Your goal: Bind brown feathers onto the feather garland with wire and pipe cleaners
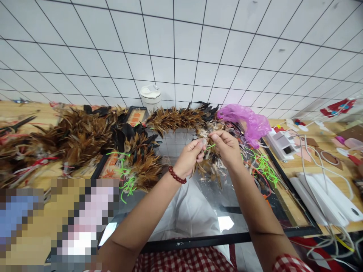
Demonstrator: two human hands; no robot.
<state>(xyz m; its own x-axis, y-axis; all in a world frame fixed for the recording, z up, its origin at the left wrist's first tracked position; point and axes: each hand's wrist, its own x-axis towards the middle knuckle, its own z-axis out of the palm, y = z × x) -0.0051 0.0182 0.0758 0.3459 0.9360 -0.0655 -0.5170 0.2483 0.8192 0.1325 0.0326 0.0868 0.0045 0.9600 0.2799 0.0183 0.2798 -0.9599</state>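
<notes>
My left hand, with a red bead bracelet at the wrist, is closed in a pinch on a green string. My right hand pinches the same string and grips a bundle of brown feathers that hangs below both hands. Both hands are raised over a glass tabletop. A long brown and black feather strip lies just behind the hands.
Piles of brown feathers cover the left of the table, with loose green strings beside them. A white cup stands by the tiled wall. A pink plastic bag, more green strings, white boxes and cables lie on the right.
</notes>
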